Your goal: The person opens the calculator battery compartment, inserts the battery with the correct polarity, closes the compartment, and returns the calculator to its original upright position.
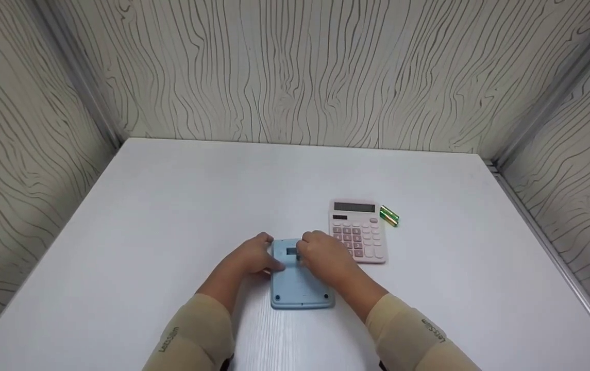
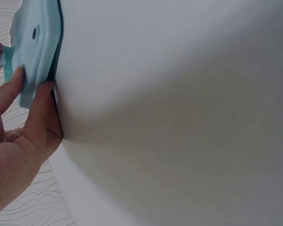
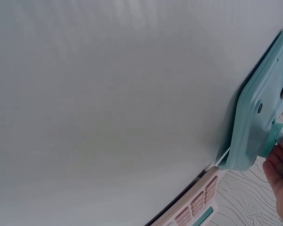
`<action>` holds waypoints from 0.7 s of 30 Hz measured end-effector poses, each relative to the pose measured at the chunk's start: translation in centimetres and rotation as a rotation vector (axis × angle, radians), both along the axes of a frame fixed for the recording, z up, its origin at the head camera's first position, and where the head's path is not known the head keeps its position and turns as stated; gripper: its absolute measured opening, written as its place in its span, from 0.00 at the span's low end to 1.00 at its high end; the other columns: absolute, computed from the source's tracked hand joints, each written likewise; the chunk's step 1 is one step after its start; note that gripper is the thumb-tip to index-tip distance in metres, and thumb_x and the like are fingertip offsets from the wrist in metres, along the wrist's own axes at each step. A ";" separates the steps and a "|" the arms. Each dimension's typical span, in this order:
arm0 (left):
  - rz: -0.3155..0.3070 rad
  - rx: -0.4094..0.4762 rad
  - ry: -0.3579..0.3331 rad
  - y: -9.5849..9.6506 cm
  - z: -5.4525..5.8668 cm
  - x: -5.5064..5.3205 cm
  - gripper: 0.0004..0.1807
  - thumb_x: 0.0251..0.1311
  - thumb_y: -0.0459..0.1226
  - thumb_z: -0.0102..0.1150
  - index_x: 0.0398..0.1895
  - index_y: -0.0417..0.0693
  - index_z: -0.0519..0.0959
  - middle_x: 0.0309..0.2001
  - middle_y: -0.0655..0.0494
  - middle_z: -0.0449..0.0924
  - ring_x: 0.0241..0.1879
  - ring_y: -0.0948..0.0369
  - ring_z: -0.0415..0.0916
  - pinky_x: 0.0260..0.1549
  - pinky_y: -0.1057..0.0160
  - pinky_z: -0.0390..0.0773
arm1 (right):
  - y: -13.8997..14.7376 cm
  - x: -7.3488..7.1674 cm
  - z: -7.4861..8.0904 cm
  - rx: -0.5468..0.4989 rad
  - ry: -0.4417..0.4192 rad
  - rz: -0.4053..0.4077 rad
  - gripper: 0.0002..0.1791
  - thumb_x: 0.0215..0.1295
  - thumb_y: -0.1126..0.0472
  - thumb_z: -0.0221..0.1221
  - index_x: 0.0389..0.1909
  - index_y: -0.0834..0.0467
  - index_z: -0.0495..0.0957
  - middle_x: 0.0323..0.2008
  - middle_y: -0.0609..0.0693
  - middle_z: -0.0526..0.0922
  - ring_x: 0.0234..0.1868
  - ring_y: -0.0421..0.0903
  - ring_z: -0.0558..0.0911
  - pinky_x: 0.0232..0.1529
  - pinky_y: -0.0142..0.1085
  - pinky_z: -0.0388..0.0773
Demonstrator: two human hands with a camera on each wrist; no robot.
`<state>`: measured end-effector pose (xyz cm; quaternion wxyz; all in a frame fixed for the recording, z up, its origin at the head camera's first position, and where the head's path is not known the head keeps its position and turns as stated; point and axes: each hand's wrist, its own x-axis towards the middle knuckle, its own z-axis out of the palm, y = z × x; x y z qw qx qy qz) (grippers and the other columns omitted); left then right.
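Tan sleeves (image 1: pixel 197 322): We see small letters on both.
Blue calculator (image 1: pixel 302 288): It lies face down on the white table (image 1: pixel 119 247), and we see a dark slot (image 1: pixel 291 251) near its far end.
Left hand (image 1: pixel 253 256): We see it pinch the blue calculator's left edge, thumb on top.
Right hand (image 1: pixel 325 256): We see it pinch a small teal cover (image 3: pixel 271 140), tilted up by the slot.
Pink calculator (image 1: pixel 359 232): It lies face up, just past the right hand.
Two green-and-gold batteries (image 1: pixel 389 216): We see them beside its top right corner.
Back wall (image 1: pixel 284 77): Wavy lines.
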<state>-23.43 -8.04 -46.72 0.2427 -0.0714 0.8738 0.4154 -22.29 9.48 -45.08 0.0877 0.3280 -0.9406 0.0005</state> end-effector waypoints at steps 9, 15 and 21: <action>0.008 0.030 -0.008 -0.1 0.0 0.1 0.41 0.41 0.39 0.71 0.62 0.50 0.63 0.46 0.51 0.76 0.33 0.59 0.76 0.38 0.60 0.76 | 0.4 0.1 0.4 -0.167 -0.019 -0.036 0.06 0.62 0.61 0.54 0.33 0.54 0.79 0.29 0.45 0.77 0.32 0.39 0.76 0.37 0.29 0.77; 0.009 0.049 -0.005 0.0 0.0 0.1 0.40 0.41 0.38 0.71 0.61 0.50 0.63 0.48 0.50 0.75 0.35 0.58 0.76 0.40 0.59 0.77 | 1.7 0.2 0.9 -0.236 -0.016 -0.097 0.05 0.61 0.60 0.55 0.33 0.51 0.81 0.28 0.42 0.77 0.32 0.38 0.76 0.38 0.29 0.77; -0.001 0.064 0.000 -0.3 0.0 0.2 0.39 0.42 0.37 0.70 0.60 0.50 0.63 0.52 0.48 0.73 0.35 0.58 0.76 0.40 0.59 0.76 | 3.6 0.2 1.1 -0.245 -0.025 -0.153 0.04 0.60 0.60 0.58 0.32 0.51 0.81 0.28 0.41 0.79 0.33 0.36 0.76 0.39 0.28 0.77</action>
